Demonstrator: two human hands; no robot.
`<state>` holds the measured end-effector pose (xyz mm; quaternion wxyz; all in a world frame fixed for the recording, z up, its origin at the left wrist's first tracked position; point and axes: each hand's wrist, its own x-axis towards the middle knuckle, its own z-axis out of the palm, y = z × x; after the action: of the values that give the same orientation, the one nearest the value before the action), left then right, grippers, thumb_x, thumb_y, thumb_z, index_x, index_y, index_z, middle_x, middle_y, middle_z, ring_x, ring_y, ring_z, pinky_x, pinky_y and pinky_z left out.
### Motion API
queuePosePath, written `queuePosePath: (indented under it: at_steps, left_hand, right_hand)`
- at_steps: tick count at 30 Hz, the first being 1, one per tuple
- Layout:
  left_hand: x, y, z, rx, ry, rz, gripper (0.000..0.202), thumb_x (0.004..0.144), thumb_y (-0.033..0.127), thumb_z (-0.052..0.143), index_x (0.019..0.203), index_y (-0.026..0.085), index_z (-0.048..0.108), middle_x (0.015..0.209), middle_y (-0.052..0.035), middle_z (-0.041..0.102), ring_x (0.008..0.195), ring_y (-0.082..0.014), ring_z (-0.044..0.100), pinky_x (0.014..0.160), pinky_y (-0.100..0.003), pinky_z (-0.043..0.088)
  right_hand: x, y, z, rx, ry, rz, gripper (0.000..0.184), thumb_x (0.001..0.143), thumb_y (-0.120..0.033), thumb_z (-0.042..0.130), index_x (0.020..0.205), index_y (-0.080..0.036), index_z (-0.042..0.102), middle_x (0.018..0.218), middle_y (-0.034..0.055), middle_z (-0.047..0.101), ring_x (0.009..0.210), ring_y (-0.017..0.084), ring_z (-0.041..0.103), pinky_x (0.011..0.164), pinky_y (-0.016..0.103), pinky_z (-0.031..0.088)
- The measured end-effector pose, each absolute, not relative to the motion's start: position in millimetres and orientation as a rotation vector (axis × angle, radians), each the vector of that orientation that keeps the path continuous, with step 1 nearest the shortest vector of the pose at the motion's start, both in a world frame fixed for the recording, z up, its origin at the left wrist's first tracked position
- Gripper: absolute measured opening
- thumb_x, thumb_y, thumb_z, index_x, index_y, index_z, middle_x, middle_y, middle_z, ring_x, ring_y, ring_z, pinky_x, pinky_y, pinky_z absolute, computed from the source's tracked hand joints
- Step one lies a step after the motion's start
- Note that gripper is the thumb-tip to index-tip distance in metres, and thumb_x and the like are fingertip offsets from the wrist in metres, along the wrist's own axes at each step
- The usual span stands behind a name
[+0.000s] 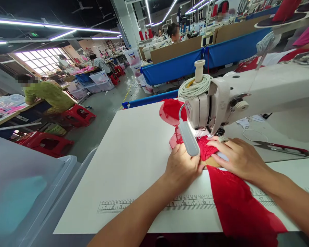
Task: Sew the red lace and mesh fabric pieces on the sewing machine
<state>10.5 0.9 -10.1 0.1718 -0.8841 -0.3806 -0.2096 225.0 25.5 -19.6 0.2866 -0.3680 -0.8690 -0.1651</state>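
Red lace fabric (206, 148) lies under the needle area of a white sewing machine (262, 92). At its left side, my left hand (183, 165) is closed, fingers curled on the fabric's edge; the lamp partly hides the fingertips. My right hand (238, 156) rests on the fabric's right side, its fingers stretched out and lying flat. A sheer red piece (170, 111) spreads behind the needle area. Another red fabric piece (237, 199) hangs over the table's front edge, below my right wrist. A grey lamp (189, 139) on a bendy neck covers part of the work.
Thread snips (285, 148) with red handles lie right of my right hand. The white table (128, 151) has a printed ruler along its front. A translucent plastic bin (48, 192) stands at the left. Co-workers and red stools (79, 115) are farther back.
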Motion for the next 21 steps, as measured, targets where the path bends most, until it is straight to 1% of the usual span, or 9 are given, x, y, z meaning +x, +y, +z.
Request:
queuePosePath:
  at_steps: [2,4,6,8,11,13,15,17,21]
  left_hand:
    - [12,7,-16,-2.502,-1.097,-0.655,0.023,0.091,0.017,0.053,0.069,0.017,0.06,0.068,-0.0021,0.054,0.065,-0.0165,0.048,0.062,-0.031,0.034]
    - [12,10,-20,-2.494,-1.106,-0.68,0.028,0.088,0.007,0.048,0.064,0.017,0.055,0.064,-0.0009,0.05,0.062,-0.0149,0.046,0.057,-0.029,0.029]
    - [11,10,-21,-2.51,-1.104,-0.682,0.028,0.087,0.003,0.044,0.066,0.018,0.055,0.066,-0.0013,0.051,0.062,-0.0148,0.047,0.053,-0.028,0.028]
    - [10,10,-20,-2.596,-1.131,-0.698,0.024,0.09,0.006,0.043,0.074,0.018,0.057,0.074,-0.003,0.056,0.068,-0.0156,0.051,0.051,-0.026,0.033]
    - [10,13,-18,-2.808,-1.283,-0.859,0.022,0.096,0.013,0.038,0.088,0.017,0.058,0.09,-0.0064,0.062,0.081,-0.0174,0.058,0.063,-0.028,0.048]
    - [10,17,-19,-2.882,-1.379,-1.001,0.026,0.099,0.014,0.032,0.092,0.018,0.057,0.093,-0.0065,0.064,0.086,-0.0178,0.06,0.073,-0.031,0.053]
    - [11,20,-20,-2.908,-1.414,-1.089,0.028,0.098,0.012,0.031,0.093,0.018,0.057,0.094,-0.0059,0.064,0.089,-0.0178,0.062,0.079,-0.033,0.054]
    - [11,21,-23,-2.953,-1.398,-1.143,0.023,0.095,0.01,0.036,0.094,0.018,0.058,0.096,-0.0058,0.065,0.092,-0.0181,0.062,0.083,-0.033,0.054]
    - [13,18,-27,-2.932,-1.426,-1.205,0.014,0.094,0.015,0.047,0.091,0.016,0.06,0.091,-0.0046,0.066,0.087,-0.018,0.062,0.08,-0.032,0.054]
  right_hand:
    - [224,22,-17,-0.933,-2.349,-0.385,0.022,0.094,-0.019,0.048,0.11,-0.017,0.063,0.105,0.0071,0.072,0.067,0.017,0.063,0.064,0.032,0.047]
    - [222,21,-15,-0.883,-2.387,-0.297,0.021,0.097,-0.021,0.048,0.112,-0.019,0.062,0.109,0.0051,0.073,0.07,0.016,0.065,0.063,0.03,0.047]
    - [220,20,-15,-0.86,-2.422,-0.249,0.02,0.098,-0.023,0.047,0.111,-0.02,0.063,0.106,0.0035,0.074,0.069,0.015,0.065,0.06,0.029,0.045]
    - [218,22,-16,-0.878,-2.439,-0.263,0.02,0.098,-0.026,0.048,0.106,-0.02,0.065,0.099,0.0022,0.075,0.062,0.014,0.063,0.056,0.028,0.044]
    - [215,24,-20,-0.952,-2.395,-0.27,0.021,0.097,-0.024,0.048,0.097,-0.021,0.069,0.093,0.0023,0.074,0.059,0.013,0.062,0.055,0.027,0.043]
    - [213,26,-23,-1.003,-2.339,-0.183,0.022,0.096,-0.021,0.048,0.092,-0.021,0.069,0.089,0.0019,0.074,0.062,0.012,0.063,0.055,0.026,0.043]
    - [210,27,-24,-1.027,-2.301,-0.086,0.021,0.096,-0.021,0.049,0.091,-0.021,0.069,0.087,0.0013,0.073,0.065,0.012,0.065,0.056,0.024,0.044]
    - [208,26,-24,-1.014,-2.292,-0.053,0.02,0.096,-0.021,0.049,0.09,-0.021,0.068,0.086,0.0012,0.073,0.066,0.013,0.065,0.057,0.024,0.044]
    - [207,24,-21,-0.942,-2.313,-0.054,0.019,0.097,-0.02,0.049,0.086,-0.02,0.065,0.081,0.0004,0.07,0.064,0.012,0.062,0.059,0.023,0.044]
